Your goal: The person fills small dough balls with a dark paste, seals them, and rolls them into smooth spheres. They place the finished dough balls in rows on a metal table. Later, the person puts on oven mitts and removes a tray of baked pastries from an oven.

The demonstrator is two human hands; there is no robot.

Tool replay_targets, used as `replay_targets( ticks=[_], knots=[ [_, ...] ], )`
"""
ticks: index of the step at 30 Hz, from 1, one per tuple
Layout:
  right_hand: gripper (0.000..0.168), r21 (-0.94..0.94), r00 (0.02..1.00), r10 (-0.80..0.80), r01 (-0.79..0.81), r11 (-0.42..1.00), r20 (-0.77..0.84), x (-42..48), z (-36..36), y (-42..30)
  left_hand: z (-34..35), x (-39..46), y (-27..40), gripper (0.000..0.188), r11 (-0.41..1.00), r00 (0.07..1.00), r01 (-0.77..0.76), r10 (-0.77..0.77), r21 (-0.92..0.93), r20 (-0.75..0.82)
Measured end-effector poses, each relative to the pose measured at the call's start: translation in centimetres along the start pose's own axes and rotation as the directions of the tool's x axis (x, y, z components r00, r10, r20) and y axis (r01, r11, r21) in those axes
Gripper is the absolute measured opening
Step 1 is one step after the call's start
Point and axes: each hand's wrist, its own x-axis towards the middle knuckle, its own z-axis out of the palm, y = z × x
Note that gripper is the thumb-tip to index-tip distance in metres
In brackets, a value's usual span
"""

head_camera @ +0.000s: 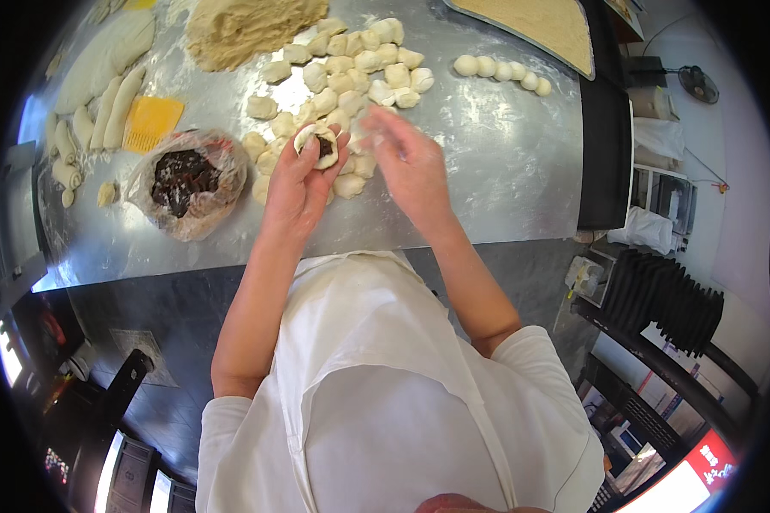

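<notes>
My left hand (303, 183) holds a round dough wrapper (327, 163) with dark filling inside, its thumb at the wrapper's edge. To its right my right hand (410, 163) is raised, slightly blurred, its fingers apart and with nothing visible in them. Behind and beneath both hands lie many small dough pieces (339, 84) on the floured metal table. A plastic bag (224, 186) of dark filling (183, 179) stands open to the left of my left hand. Several smooth dough balls (486, 66) sit in a row at the back right.
A yellow scraper (154, 122) lies near dough rolls (104, 114) at the left. A large tan dough mass (244, 32) rests at the back. The tray (518, 31) at the back right holds a pale tan, crumbly layer. The table's front edge (359, 249) runs before my apron.
</notes>
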Motion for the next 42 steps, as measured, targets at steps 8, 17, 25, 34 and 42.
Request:
replay_targets(
  ticks=[8, 17, 25, 34, 42],
  knots=[
    [0.085, -0.273, 0.954, -0.062, 0.146, 0.951, 0.293, 1.1, -4.8, 5.9, 1.4, 1.0, -4.6, 0.033, 0.944, 0.964, 0.259, -0.265, 0.204, 0.003],
    [0.054, -0.243, 0.881, -0.372, 0.445, 0.862, 0.292, 1.1, -4.3, 7.8, 4.9, 0.9, -4.9, 0.031, 0.671, 0.946, 0.319, -0.272, 0.670, -0.177],
    [0.066, 0.422, 0.945, -0.002, -0.144, 0.895, 0.327, -1.8, -2.5, 5.3, 2.4, -1.4, -0.3, 0.036, 0.831, 0.814, 0.541, -0.557, 0.134, 0.169],
    [0.070, -0.180, 0.986, 0.089, -0.064, 0.982, 0.137, -5.1, 1.7, 4.4, -3.9, -0.8, -1.7, 0.031, 0.882, 0.880, 0.449, -0.465, 0.145, 0.102],
    [0.059, -0.370, 0.976, -0.213, 0.217, 0.903, 0.052, -5.2, 3.0, 7.4, -3.7, -1.0, -0.8, 0.025, 0.789, 0.780, 0.549, -0.602, 0.275, 0.172]
  ],
)
